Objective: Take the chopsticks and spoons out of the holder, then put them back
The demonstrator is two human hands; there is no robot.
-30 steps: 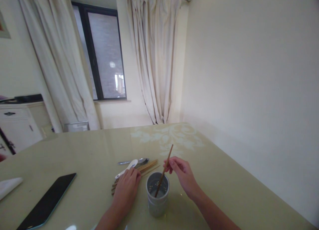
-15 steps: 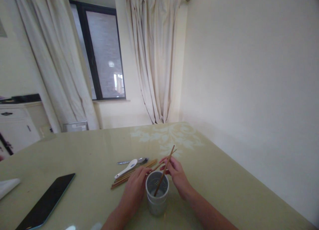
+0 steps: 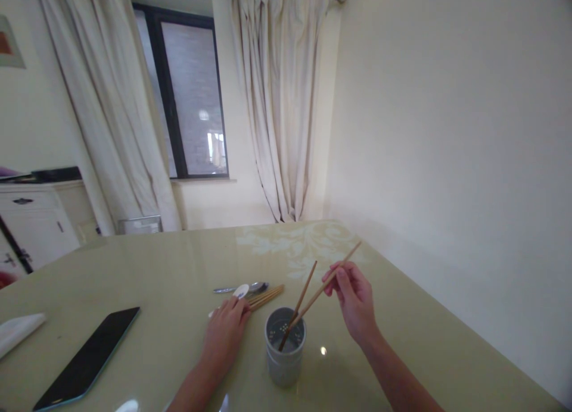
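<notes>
Now R hand pinches chopstick over holder, L hand flat on loose chopsticks

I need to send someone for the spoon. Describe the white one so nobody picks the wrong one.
On the glossy green table, look just left of the grey holder, where the left hand rests on loose chopsticks. The white spoon lies there beside a metal spoon; it is opaque white, not shiny.
</notes>
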